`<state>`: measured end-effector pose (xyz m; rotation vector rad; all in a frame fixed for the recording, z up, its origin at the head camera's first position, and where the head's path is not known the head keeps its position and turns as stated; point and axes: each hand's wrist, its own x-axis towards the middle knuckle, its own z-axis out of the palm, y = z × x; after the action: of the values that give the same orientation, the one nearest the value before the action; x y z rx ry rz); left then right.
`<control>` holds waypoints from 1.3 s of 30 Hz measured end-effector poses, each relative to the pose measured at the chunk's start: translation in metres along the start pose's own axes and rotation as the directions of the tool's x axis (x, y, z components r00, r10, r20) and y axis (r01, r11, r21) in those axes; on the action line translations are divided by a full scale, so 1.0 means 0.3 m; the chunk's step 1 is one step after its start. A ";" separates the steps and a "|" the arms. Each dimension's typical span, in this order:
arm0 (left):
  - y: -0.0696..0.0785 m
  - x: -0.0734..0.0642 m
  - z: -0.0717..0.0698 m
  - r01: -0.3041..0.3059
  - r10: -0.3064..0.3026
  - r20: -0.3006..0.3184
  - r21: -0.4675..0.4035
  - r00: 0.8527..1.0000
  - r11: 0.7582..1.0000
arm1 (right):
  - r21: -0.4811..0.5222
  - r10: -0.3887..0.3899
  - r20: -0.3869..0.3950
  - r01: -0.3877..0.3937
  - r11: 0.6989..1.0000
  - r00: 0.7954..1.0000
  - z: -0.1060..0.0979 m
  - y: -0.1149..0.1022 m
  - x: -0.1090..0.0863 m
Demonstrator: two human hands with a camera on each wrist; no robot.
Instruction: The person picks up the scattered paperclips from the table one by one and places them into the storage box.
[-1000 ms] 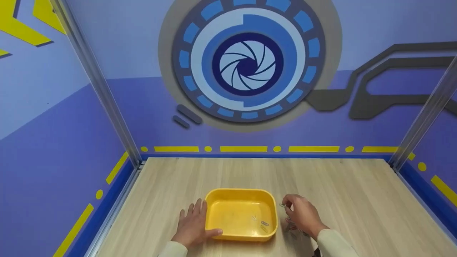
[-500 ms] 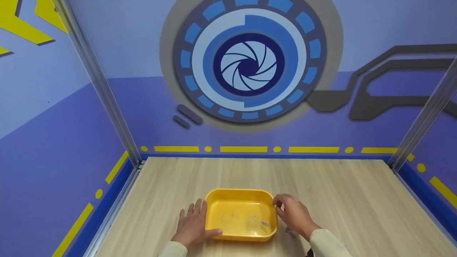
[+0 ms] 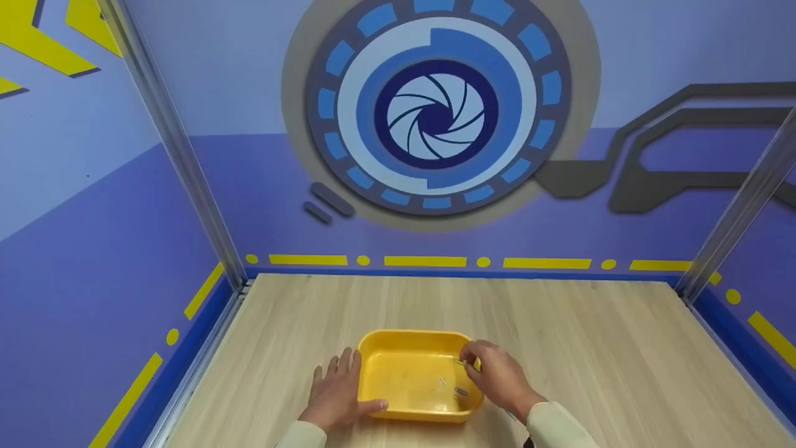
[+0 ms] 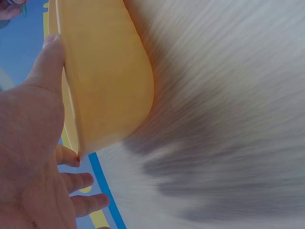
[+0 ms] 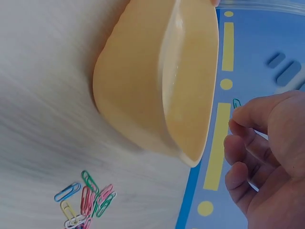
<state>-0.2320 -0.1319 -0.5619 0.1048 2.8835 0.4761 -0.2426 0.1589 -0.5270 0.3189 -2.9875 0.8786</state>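
Right hand (image 3: 500,376) grip narrow, pinching green paperclip (image 5: 236,103) over right side of yellow tray (image 3: 398,379). Left hand (image 3: 336,392) grip wide, touching tray's left rim. Tray's on table (image 3: 298,311), well off far edge. Few clips (image 3: 460,391) inside, right half; coloured pile (image 5: 88,202) beside tray.

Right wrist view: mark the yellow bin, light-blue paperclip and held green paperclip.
Yellow bin (image 5: 128,81): right wrist view, outer wall.
Light-blue paperclip (image 5: 67,192): right wrist view, middle of its wire.
Held green paperclip (image 5: 237,103): right wrist view, exposed end.
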 end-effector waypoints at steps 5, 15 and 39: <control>-0.002 0.001 -0.001 -0.005 0.005 -0.001 -0.012 1.000 1.000 | 0.019 -0.009 0.055 0.008 1.000 0.998 0.004 -0.011 0.001; 0.001 0.001 0.000 -0.012 0.012 -0.005 -0.003 1.000 1.000 | 0.002 -0.018 0.086 0.018 1.000 0.996 0.003 -0.003 -0.003; 0.000 -0.010 -0.007 -0.009 0.009 0.000 0.027 1.000 1.000 | -0.047 -0.024 0.115 0.029 0.998 0.993 0.029 -0.003 -0.001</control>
<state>-0.2297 -0.1329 -0.5593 0.1226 2.8911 0.4391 -0.2418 0.1534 -0.5338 0.4211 -3.0954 0.8105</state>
